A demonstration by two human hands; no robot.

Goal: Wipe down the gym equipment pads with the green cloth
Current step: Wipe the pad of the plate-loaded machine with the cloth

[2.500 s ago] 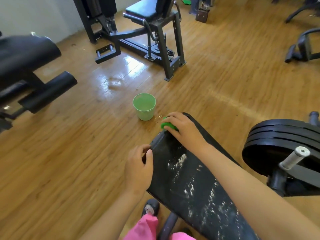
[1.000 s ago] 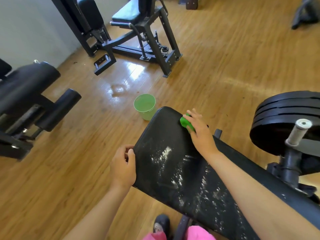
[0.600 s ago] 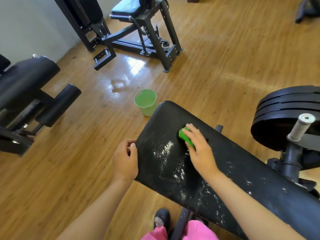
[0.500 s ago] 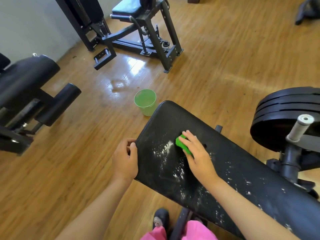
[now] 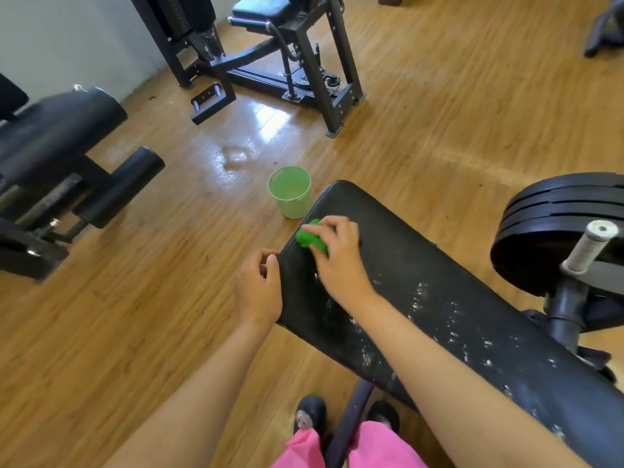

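A long black bench pad [image 5: 415, 265] runs from the middle of the view to the lower right, speckled with white residue along its near half. My right hand [image 5: 339, 256] grips the bunched green cloth [image 5: 310, 237] and presses it on the pad close to its left edge. My left hand [image 5: 259, 288] grips that left edge of the pad, thumb on top and fingers curled under.
A light green cup [image 5: 290, 192] stands on the wooden floor just beyond the pad's far end. Stacked weight plates [image 5: 553, 228] with a white-tipped bar are at right. Black padded rollers [image 5: 67, 157] are at left, another machine [image 5: 287, 59] at the back.
My right hand has dragged the green cloth from the pad's right side across its middle to the left edge. The white residue near the far end has gone. My left hand kept its hold.
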